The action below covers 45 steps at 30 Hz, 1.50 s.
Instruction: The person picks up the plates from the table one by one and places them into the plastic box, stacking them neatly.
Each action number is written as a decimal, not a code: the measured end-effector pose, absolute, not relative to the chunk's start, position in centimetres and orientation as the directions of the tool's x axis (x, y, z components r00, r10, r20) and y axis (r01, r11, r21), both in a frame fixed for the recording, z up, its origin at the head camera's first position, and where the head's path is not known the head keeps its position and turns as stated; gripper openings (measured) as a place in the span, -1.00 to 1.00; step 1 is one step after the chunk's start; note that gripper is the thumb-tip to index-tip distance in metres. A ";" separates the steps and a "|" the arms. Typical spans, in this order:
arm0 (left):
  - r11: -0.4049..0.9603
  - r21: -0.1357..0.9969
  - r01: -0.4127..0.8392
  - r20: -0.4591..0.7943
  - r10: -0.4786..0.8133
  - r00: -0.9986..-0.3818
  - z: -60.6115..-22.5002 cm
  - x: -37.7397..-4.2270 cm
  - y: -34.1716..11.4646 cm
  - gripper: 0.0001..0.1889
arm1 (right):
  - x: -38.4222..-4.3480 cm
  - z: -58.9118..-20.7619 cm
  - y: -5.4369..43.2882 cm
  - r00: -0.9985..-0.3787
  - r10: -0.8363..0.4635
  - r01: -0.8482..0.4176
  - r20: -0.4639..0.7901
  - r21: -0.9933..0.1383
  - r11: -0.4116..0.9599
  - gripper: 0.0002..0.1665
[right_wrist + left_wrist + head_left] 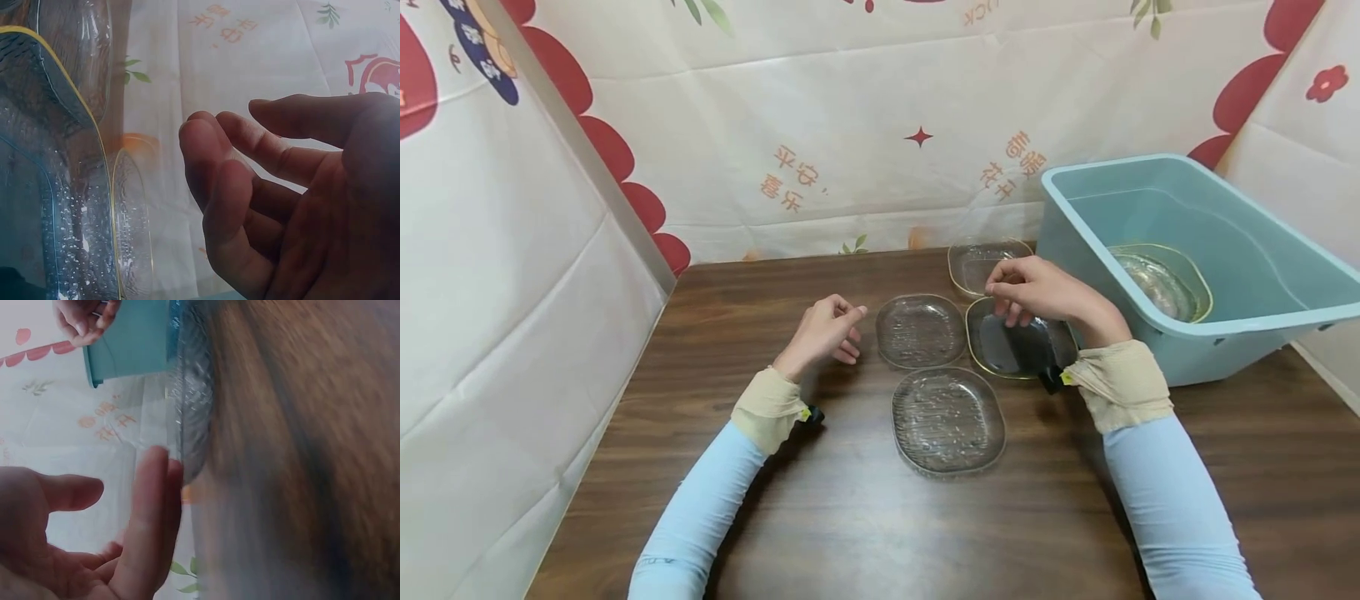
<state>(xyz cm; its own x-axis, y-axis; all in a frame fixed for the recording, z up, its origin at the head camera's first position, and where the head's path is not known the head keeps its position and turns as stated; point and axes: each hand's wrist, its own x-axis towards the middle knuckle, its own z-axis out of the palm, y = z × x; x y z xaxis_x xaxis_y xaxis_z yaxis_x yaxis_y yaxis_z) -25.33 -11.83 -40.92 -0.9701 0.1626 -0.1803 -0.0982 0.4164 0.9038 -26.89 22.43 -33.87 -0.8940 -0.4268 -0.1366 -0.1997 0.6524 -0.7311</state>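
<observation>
Both hands hover over the wooden table with nothing in them. My left hand (pixel 826 335), fingers loosely bent and thumb apart, is just left of a clear ribbed dish (pixel 917 333). In the left wrist view its fingers (pixel 150 519) overlap the edge of a textured clear dish (pixel 197 406). My right hand (pixel 1047 292) hangs above a gold-rimmed see-through dish (pixel 1000 354), its fingers (pixel 228 219) loosely curled in the right wrist view. A second clear ribbed dish (pixel 949 425) lies nearer the front, and another gold-rimmed dish (pixel 973 265) sits at the back.
A light blue plastic bin (pixel 1232 333) stands at the right, with gold-rimmed glassy dishes (pixel 1168 283) inside. White printed cloth (pixel 880 150) hangs behind the table (pixel 850 517) and along its sides.
</observation>
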 end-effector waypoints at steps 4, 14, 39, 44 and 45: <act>0.425 0.892 -0.153 -0.254 0.193 -0.948 -41.3 -25.9 -11.4 -0.56 | -26.9 -34.2 23.0 -0.900 -0.411 -0.171 -0.142 -0.753 0.635 -0.69; 0.473 0.868 -0.153 -0.279 0.210 -0.937 -41.8 -27.1 -9.8 -0.48 | -27.1 -34.1 23.1 -0.901 -0.408 -0.151 -0.145 -0.778 0.610 -0.68; 0.457 0.880 -0.126 -0.238 0.197 -0.951 -42.9 -27.9 -8.1 -0.85 | -27.1 -34.1 23.5 -0.919 -0.374 -0.133 -0.122 -0.797 0.588 -0.70; 0.423 0.897 -0.128 -0.232 0.203 -0.951 -42.9 -28.0 -8.1 -0.84 | -27.1 -34.1 23.6 -0.917 -0.381 -0.139 -0.120 -0.798 0.586 -0.71; 0.414 0.901 -0.128 -0.229 0.203 -0.952 -43.0 -28.0 -8.1 -0.85 | -27.0 -34.1 23.6 -0.917 -0.381 -0.139 -0.119 -0.799 0.585 -0.72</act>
